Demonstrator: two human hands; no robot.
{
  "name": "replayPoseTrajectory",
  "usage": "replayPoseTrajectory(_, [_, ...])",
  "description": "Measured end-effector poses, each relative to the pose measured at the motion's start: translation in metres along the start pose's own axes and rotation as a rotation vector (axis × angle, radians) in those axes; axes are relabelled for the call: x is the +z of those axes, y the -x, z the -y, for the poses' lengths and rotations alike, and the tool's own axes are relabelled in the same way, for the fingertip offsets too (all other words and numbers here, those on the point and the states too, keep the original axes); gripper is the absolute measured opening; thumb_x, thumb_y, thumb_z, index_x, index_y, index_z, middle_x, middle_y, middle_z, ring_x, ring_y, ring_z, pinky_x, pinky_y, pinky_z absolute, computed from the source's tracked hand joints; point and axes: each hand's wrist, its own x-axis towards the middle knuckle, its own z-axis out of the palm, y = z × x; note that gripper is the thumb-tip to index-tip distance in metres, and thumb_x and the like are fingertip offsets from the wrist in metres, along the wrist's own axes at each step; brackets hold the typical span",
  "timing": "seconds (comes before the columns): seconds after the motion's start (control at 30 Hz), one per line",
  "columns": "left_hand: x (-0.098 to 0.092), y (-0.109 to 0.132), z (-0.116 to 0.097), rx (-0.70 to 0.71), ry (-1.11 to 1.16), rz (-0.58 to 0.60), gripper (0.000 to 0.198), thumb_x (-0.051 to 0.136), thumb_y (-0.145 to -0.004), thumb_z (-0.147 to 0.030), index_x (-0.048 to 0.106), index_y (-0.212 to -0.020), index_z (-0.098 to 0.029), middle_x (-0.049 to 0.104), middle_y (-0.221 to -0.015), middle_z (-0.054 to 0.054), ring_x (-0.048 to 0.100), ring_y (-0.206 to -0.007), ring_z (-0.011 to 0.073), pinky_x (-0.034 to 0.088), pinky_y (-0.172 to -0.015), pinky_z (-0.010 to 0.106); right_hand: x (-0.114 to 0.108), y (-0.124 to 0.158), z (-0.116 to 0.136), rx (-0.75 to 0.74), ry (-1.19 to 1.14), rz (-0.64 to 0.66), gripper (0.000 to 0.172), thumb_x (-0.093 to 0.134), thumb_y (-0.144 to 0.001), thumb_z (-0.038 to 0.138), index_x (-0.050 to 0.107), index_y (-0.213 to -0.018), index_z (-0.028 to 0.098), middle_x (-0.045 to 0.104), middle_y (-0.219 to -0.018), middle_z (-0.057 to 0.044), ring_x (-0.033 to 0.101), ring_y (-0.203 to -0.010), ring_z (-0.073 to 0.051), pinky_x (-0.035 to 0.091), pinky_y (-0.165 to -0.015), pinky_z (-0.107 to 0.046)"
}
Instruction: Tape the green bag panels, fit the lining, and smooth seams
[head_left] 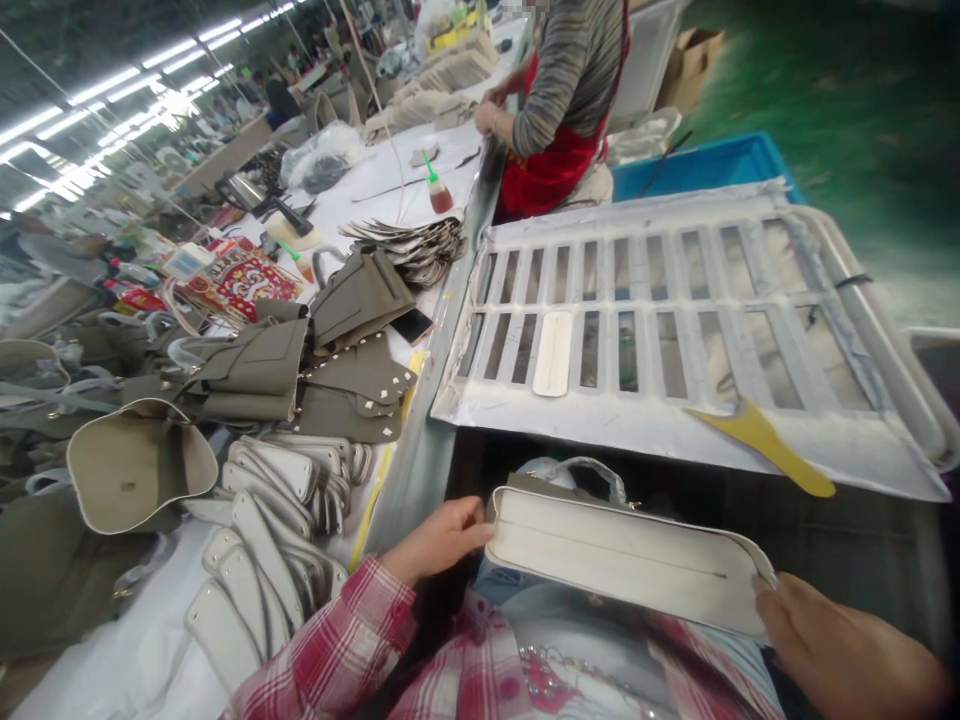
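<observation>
Both my hands hold a long cream-white bag panel [622, 560] with a seam line down its middle, low over my lap. My left hand [439, 540] grips its left end with the fingers closed on the edge. My right hand [832, 640] holds the right end, fingers curled under it. An olive bag body with a wrapped handle [574, 475] sits just behind the panel. My sleeve is red and white plaid.
A white slotted rack [660, 400] lies ahead with a small cream piece [553, 352] and a yellow scraper [765, 440] on it. Left, the table [97, 660] carries olive bag parts [262, 370] and several cream strips [262, 540]. A person in a red apron [562, 100] works beyond.
</observation>
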Motion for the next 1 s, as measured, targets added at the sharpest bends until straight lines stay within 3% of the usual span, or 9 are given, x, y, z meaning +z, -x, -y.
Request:
replayPoseTrajectory(0.1, [-0.002, -0.006, -0.003, -0.055, -0.112, -0.029, 0.041, 0.051, -0.081, -0.053, 0.041, -0.064, -0.016, 0.040, -0.058, -0.005, 0.035, -0.055, 0.0088, 0.027, -0.051, 0.021, -0.014, -0.006, 0.005, -0.087, 0.117, 0.132, 0.030, 0.041, -0.075, 0.004, 0.066, -0.084, 0.018, 0.060, -0.085, -0.014, 0.060, -0.061, -0.023, 0.048, -0.054, -0.036])
replayPoseTrajectory(0.2, [-0.002, -0.008, -0.004, -0.027, -0.243, -0.119, 0.044, 0.048, -0.082, -0.054, 0.041, -0.061, -0.016, 0.039, -0.057, -0.005, 0.036, -0.056, 0.0096, 0.027, -0.052, 0.021, -0.041, -0.020, 0.016, -0.020, 0.129, 0.262, 0.032, 0.040, -0.078, 0.004, 0.066, -0.092, 0.015, 0.062, -0.092, -0.017, 0.063, -0.066, -0.024, 0.050, -0.058, -0.038])
replayPoseTrajectory(0.3, [0.001, -0.002, -0.007, 0.001, -0.361, -0.203, 0.046, 0.040, -0.087, -0.052, 0.038, -0.057, -0.017, 0.038, -0.054, -0.004, 0.038, -0.056, 0.0108, 0.028, -0.053, 0.023, -0.075, -0.035, 0.033, 0.082, 0.090, 0.405, 0.031, 0.037, -0.080, 0.004, 0.064, -0.094, 0.010, 0.063, -0.096, -0.019, 0.064, -0.071, -0.024, 0.048, -0.062, -0.034])
replayPoseTrajectory(0.4, [0.009, 0.002, -0.020, 0.005, -0.648, -0.192, 0.045, 0.034, -0.091, -0.046, 0.043, -0.057, -0.018, 0.044, -0.053, -0.002, 0.043, -0.054, 0.0137, 0.028, -0.054, 0.026, -0.095, -0.044, 0.043, 0.303, -0.047, 0.421, 0.024, 0.038, -0.085, 0.010, 0.062, -0.091, 0.010, 0.066, -0.087, -0.015, 0.065, -0.078, -0.023, 0.046, -0.066, -0.030])
replayPoseTrajectory(0.47, [0.026, 0.001, -0.039, 0.165, -0.780, -0.224, 0.042, 0.034, -0.092, -0.042, 0.049, -0.062, -0.018, 0.051, -0.059, 0.001, 0.047, -0.057, 0.0160, 0.031, -0.057, 0.028, -0.099, -0.044, 0.042, 0.435, -0.158, 0.403, 0.028, 0.033, -0.090, 0.019, 0.060, -0.084, 0.011, 0.066, -0.080, -0.013, 0.065, -0.074, -0.022, 0.044, -0.063, -0.029])
replayPoseTrajectory(0.57, [0.070, -0.006, -0.078, 0.655, -0.786, -0.068, 0.028, 0.038, -0.092, -0.037, 0.060, -0.093, -0.020, 0.062, -0.093, 0.006, 0.055, -0.084, 0.0194, 0.039, -0.076, 0.031, -0.099, -0.037, 0.040, 0.539, -0.341, 0.366, 0.036, 0.027, -0.093, 0.025, 0.055, -0.074, 0.014, 0.066, -0.071, -0.011, 0.064, -0.059, -0.017, 0.040, -0.056, -0.025])
replayPoseTrajectory(0.63, [0.102, -0.018, -0.099, 0.861, -0.817, 0.096, 0.038, 0.047, -0.088, -0.038, 0.049, -0.121, -0.020, 0.051, -0.127, 0.008, 0.050, -0.104, 0.0227, 0.039, -0.088, 0.034, -0.098, -0.033, 0.039, 0.551, -0.454, 0.354, 0.034, 0.027, -0.093, 0.024, 0.052, -0.071, 0.015, 0.065, -0.065, -0.008, 0.061, -0.051, -0.014, 0.037, -0.051, -0.023])
replayPoseTrajectory(0.77, [0.139, -0.047, -0.115, 0.889, -0.988, 0.294, 0.049, 0.058, -0.079, -0.039, 0.051, -0.120, -0.013, 0.046, -0.133, 0.010, 0.052, -0.096, 0.0261, 0.044, -0.079, 0.036, -0.095, -0.031, 0.038, 0.553, -0.608, 0.342, 0.033, 0.026, -0.092, 0.026, 0.046, -0.066, 0.018, 0.063, -0.058, -0.004, 0.058, -0.043, -0.012, 0.035, -0.046, -0.021])
replayPoseTrajectory(1.0, [0.139, -0.051, -0.115, 0.831, -0.981, 0.324, 0.050, 0.060, -0.075, -0.051, 0.057, -0.110, -0.016, 0.053, -0.119, 0.009, 0.052, -0.092, 0.0252, 0.045, -0.073, 0.036, -0.081, -0.026, 0.034, 0.631, -0.907, 0.219, 0.039, 0.030, -0.090, 0.045, 0.044, -0.065, 0.019, 0.057, -0.051, -0.001, 0.055, -0.040, -0.012, 0.038, -0.040, -0.020])
